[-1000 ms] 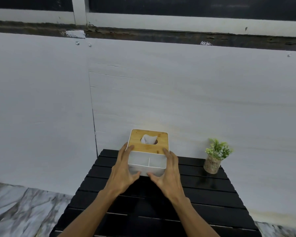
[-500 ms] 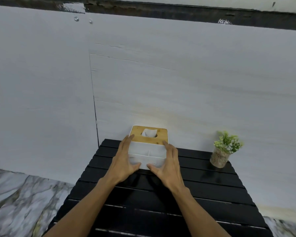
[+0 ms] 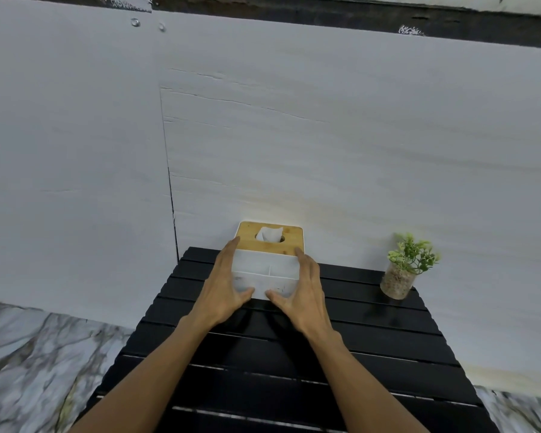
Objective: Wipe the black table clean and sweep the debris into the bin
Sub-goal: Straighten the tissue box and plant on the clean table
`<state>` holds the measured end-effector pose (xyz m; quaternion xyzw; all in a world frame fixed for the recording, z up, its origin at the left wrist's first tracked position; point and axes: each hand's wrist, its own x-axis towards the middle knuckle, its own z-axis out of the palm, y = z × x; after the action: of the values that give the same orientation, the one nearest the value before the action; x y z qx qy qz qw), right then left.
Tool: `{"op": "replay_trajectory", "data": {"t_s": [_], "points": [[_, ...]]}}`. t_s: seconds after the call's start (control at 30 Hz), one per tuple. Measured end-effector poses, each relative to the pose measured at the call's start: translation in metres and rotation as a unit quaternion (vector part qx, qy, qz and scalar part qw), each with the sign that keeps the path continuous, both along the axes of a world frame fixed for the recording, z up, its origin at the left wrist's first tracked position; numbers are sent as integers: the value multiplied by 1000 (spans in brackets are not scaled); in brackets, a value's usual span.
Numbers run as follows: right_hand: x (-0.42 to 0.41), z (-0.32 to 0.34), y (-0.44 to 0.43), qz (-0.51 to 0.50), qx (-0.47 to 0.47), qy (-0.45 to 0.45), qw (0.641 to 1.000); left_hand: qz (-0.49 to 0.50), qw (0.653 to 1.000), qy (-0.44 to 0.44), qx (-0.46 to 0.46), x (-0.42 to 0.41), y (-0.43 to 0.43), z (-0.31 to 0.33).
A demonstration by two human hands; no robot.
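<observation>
Our left hand (image 3: 224, 292) and right hand (image 3: 300, 295) clasp the tissue box (image 3: 267, 267) from either side. Both arms reach straight over the tabletop (image 3: 372, 326), thumbs pressing its front.

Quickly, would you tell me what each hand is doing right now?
Left hand: closed on the left side of the tissue box.
Right hand: closed on the box's right side.

Your count: one black slatted table (image 3: 372, 332). One white tissue box (image 3: 264, 270) with a wooden lid at its 12 o'clock edge, one tissue (image 3: 270, 235) poking up. One small potted plant (image 3: 402, 270) at 2 o'clock. Two hands on the box: left hand (image 3: 224, 289), right hand (image 3: 303, 292).
</observation>
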<state>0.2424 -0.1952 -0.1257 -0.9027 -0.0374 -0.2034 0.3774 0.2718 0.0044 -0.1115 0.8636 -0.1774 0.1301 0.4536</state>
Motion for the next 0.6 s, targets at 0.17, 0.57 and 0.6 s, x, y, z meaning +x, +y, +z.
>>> {"op": "replay_trajectory", "data": {"t_s": [0.17, 0.57, 0.6], "points": [[-16, -1, -1, -5, -1, 10, 1000, 79, 989, -66, 102, -23, -8, -2], [-91, -8, -55, -73, -106, 114, 985, 42, 968, 20, 245, -94, -41, -31], [-96, -8, -63, -76, -113, 124, 983, 37, 963, 42, 264, -94, -42, -33]]}}
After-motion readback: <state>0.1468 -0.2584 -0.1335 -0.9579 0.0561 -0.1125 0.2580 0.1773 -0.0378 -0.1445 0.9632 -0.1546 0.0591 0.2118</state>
